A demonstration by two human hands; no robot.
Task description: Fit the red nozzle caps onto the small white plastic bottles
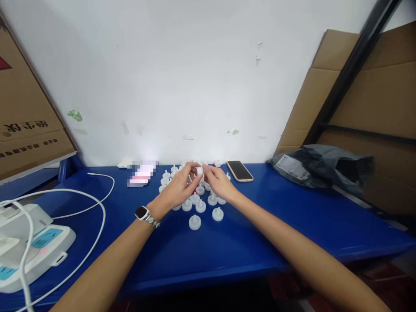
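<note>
My left hand is closed around a small white plastic cap, held just above a cluster of similar caps. My right hand pinches at the right side of that cap, its fingertips meeting those of the left hand. Several white nozzle caps stand upright on the blue table below and around both hands. Two caps, one nearer cap and another cap, sit apart toward the front. Something red shows under the hands, mostly hidden.
A phone lies right of the caps, with a grey plastic bag farther right. At left are a white power strip and a looping white cable. Cardboard boxes flank both sides; a white wall stands behind.
</note>
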